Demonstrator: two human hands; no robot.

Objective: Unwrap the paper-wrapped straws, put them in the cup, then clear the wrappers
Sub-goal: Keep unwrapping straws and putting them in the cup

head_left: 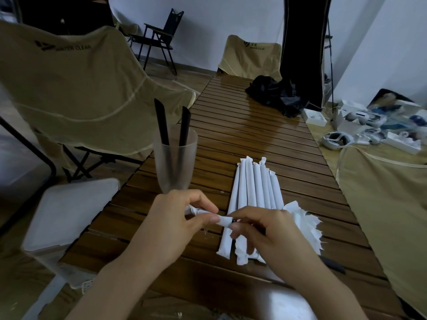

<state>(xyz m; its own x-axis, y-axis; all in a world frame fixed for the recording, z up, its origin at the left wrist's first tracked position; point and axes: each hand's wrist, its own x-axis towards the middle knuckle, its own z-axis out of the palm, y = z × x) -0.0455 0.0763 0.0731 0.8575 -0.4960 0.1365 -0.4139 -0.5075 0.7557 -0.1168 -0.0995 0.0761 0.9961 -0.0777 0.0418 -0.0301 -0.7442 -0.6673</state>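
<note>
Straws in white paper are the subject, on a slatted wooden table [254, 125]. Near the table's left edge stands a frosted cup [175, 162] holding two black straws [172, 125]. Just in front of it, the left hand [175, 218] pinches one wrapped straw [208, 214] between thumb and curled fingers. The right hand [268, 229] pinches that straw's other end with thumb and forefinger. Under and beyond the right hand lies a row of wrapped straws [256, 188], with torn wrappers [305, 220] just to its right.
</note>
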